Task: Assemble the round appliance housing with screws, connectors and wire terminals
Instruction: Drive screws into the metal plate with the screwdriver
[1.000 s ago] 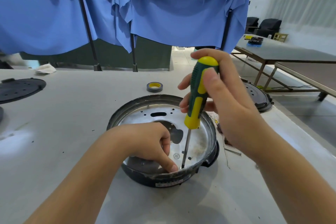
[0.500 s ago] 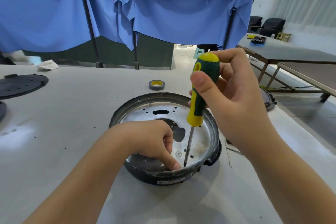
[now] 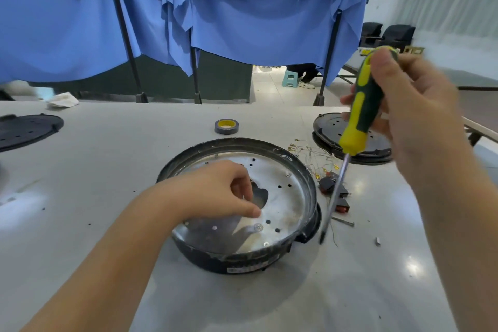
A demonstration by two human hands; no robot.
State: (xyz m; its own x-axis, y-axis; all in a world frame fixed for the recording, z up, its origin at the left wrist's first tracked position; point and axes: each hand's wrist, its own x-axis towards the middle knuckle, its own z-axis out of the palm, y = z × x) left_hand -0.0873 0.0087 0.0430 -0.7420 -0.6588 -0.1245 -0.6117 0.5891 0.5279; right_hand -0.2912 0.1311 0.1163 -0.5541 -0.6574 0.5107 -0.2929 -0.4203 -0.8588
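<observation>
Head view is showing the housing [image 3: 237,259] sitting near the middle of the table [image 3: 107,170], open side up, a silver plate [image 3: 283,197] lying inside its dark rim. A screw [image 3: 258,227] is sitting in the plate toward the near edge, among small holes.

Left hand [image 3: 213,191] is reaching in over the plate, wrist above the left rim, fingers curled, index tip pointing down just above and left of the screw. Cannot tell whether the fingers are pinching anything; contact with the plate is also unclear.

Right hand [image 3: 404,113] is hovering raised to the right of the housing, blurred, fingers and thumb wrapped round the handle of a green-and-yellow screwdriver [image 3: 361,113]. Shaft is slanting down and left, its tip hanging outside the rim by the housing's right side, clear of the plate.

Wire terminals [image 3: 312,159] with thin leads are lying loose on the table just right of the housing, next to small dark connectors [image 3: 334,191]. A loose screw [image 3: 343,221] is lying near those. Beyond them a black disc [image 3: 331,129] is resting flat; another black disc [image 3: 24,131] is lying at far left. A tape roll [image 3: 226,126] is sitting behind the housing. A white rag [image 3: 63,100] is lying at the far edge, under blue curtains [image 3: 242,21].
</observation>
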